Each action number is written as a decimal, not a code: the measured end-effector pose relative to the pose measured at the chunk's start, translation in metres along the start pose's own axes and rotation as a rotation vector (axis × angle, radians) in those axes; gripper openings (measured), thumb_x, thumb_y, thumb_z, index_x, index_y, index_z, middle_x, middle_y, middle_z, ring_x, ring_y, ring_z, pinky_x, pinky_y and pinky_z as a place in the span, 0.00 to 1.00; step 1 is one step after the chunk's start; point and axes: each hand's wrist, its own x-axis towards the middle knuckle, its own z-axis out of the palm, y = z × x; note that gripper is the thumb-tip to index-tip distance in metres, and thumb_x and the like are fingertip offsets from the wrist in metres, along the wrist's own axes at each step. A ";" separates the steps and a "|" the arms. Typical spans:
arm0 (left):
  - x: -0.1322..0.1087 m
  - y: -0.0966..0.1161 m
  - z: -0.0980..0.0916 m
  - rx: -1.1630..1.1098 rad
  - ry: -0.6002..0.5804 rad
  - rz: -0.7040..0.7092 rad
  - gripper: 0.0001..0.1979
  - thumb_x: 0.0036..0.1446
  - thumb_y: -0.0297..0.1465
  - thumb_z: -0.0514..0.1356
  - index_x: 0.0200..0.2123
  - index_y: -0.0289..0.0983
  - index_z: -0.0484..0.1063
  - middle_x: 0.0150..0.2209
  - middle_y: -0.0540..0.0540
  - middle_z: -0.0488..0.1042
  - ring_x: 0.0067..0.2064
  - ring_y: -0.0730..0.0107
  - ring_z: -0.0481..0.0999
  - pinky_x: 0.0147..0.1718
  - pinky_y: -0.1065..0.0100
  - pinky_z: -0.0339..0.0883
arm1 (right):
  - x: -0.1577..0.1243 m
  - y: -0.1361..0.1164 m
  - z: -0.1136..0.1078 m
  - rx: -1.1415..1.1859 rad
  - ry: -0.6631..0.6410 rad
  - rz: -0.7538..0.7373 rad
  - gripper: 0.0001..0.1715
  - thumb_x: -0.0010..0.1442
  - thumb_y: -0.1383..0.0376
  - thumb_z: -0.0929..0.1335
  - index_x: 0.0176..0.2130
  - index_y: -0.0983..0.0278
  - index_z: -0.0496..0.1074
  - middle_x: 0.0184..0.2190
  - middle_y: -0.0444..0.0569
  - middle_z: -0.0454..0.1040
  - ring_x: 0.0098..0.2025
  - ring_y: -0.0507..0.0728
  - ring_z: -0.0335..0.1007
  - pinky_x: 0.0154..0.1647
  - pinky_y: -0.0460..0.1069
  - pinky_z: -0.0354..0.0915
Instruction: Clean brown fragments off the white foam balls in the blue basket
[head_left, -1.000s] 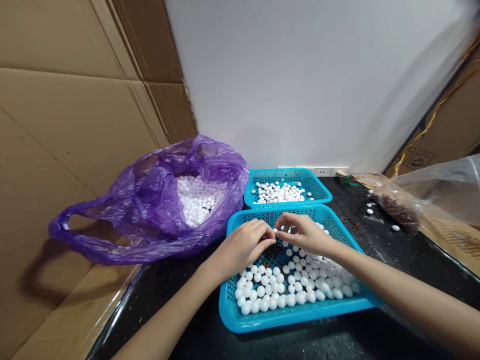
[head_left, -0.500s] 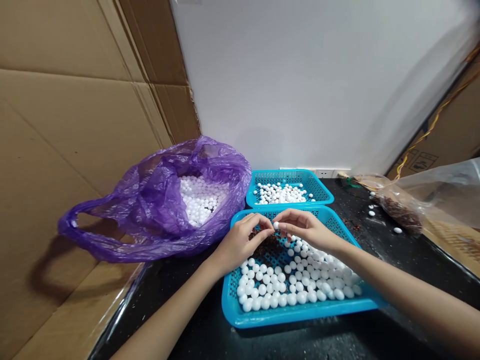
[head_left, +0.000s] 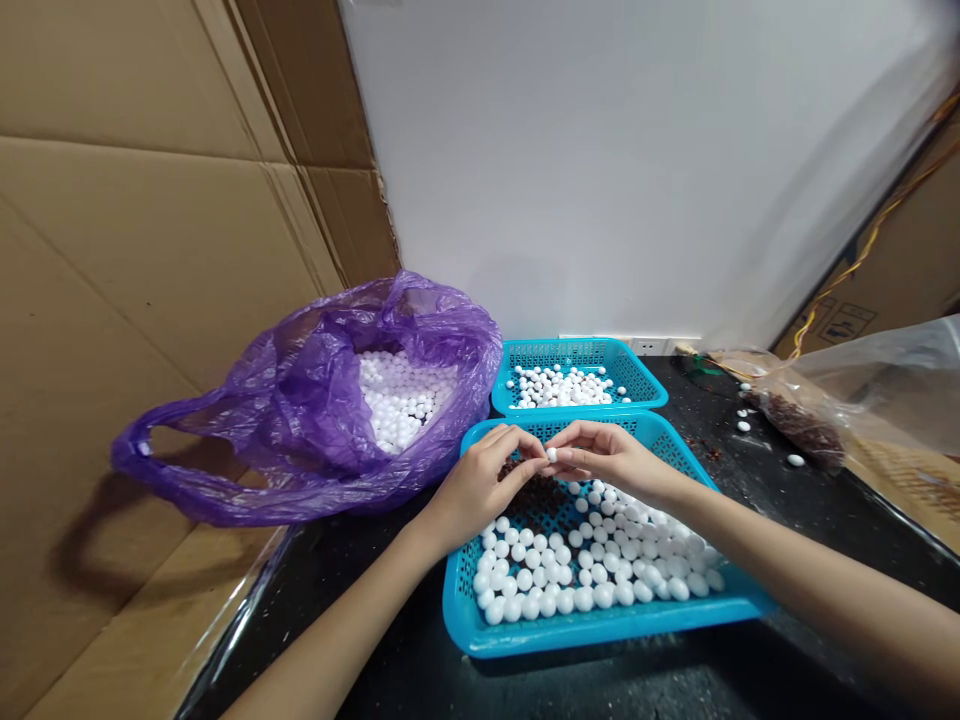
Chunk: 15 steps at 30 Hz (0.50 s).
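While both forearms are reaching in over the near blue basket [head_left: 600,628], the left hand [head_left: 480,485] and right hand [head_left: 611,460] are meeting fingertip to fingertip — pinching one white ball [head_left: 552,454] together above the basket's far half.

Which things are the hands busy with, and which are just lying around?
Busy with: left hand and right hand, both pinching one white ball; near basket of balls under them.
Lying about: purple bag of balls, far basket, clear bag, loose balls on the counter.
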 end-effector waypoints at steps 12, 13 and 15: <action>0.001 -0.001 -0.001 -0.022 -0.014 -0.009 0.06 0.61 0.33 0.55 0.34 0.37 0.67 0.34 0.49 0.70 0.39 0.69 0.70 0.39 0.68 0.62 | 0.000 0.001 0.000 0.007 0.038 0.023 0.13 0.52 0.61 0.73 0.36 0.65 0.74 0.34 0.48 0.78 0.38 0.54 0.76 0.43 0.51 0.70; 0.001 -0.001 0.000 -0.023 -0.015 -0.010 0.06 0.61 0.33 0.55 0.34 0.37 0.67 0.34 0.49 0.70 0.38 0.69 0.70 0.38 0.68 0.62 | 0.000 0.001 0.000 0.003 0.041 0.024 0.13 0.51 0.61 0.73 0.36 0.65 0.74 0.34 0.47 0.78 0.38 0.54 0.76 0.44 0.51 0.70; 0.001 -0.001 0.000 -0.020 -0.015 -0.002 0.05 0.61 0.32 0.55 0.34 0.37 0.67 0.34 0.50 0.70 0.38 0.69 0.70 0.38 0.69 0.62 | 0.000 0.001 -0.001 -0.007 0.035 0.029 0.13 0.52 0.61 0.73 0.36 0.65 0.74 0.34 0.48 0.78 0.37 0.54 0.76 0.44 0.51 0.70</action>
